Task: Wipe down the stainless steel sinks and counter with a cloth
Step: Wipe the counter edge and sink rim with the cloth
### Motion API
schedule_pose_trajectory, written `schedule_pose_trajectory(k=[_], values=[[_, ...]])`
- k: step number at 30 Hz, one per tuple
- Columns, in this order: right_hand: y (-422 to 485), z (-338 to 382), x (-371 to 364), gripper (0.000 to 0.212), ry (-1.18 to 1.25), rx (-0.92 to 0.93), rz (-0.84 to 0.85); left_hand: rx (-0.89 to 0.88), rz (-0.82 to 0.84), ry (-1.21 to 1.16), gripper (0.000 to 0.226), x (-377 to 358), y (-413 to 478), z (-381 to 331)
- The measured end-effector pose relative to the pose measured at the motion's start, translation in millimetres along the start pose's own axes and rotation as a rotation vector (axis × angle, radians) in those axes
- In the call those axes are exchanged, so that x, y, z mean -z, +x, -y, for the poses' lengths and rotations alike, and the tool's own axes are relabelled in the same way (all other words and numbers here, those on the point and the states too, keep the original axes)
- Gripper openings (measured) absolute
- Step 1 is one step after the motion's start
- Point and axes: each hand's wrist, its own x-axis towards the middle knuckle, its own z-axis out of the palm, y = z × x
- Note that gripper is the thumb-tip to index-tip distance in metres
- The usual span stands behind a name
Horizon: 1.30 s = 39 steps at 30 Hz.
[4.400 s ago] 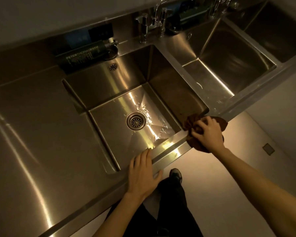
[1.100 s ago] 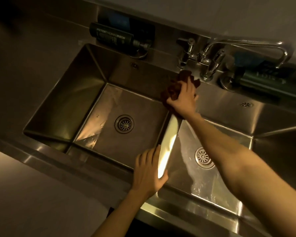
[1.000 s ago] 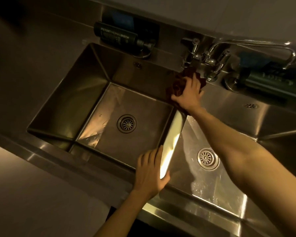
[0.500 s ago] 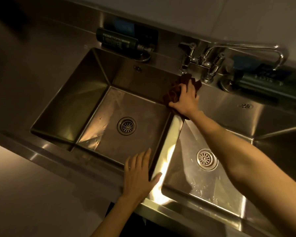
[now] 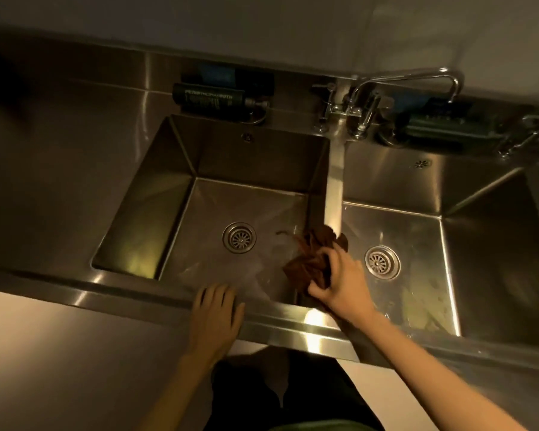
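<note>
Cloth (image 5: 308,262): brown, bunched, lay at the near end of the strip between left sink (image 5: 175,188) and right sink (image 5: 417,231), spilling toward the left. Right hand (image 5: 339,284) gripped it, fingers (image 5: 330,255) curled over its right side. Left hand (image 5: 215,315) rested flat on the table (image 5: 122,293) rim, fingers straight.

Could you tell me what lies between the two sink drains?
In the head view, the brown cloth, gripped by the right hand, lies at the dividing wall between the left drain and the right drain.
</note>
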Motion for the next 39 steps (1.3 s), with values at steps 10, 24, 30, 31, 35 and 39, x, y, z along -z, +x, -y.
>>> schedule_pose_trajectory(k=[10,24,30,31,35,39], values=[[-76,53,-37,0.064,-0.087,-0.218,-0.089,0.012,-0.061,0.022,0.048,31,-27,97],[-77,121,-81,0.065,-0.295,-0.142,-0.073,0.029,0.021,-0.009,0.043,47,-46,148],[-82,131,-86,0.066,-0.238,-0.330,-0.057,-0.015,0.008,-0.055,0.043,45,-46,160],[-75,144,-93,0.065,-0.211,-0.307,-0.050,-0.011,0.012,-0.067,0.044,45,-46,160],[-43,201,-126,0.060,-0.170,-0.221,0.042,0.016,0.023,-0.070,0.043,48,-46,156],[-41,191,-118,0.053,-0.173,-0.154,0.056,-0.008,-0.006,-0.066,0.044,51,-41,156]])
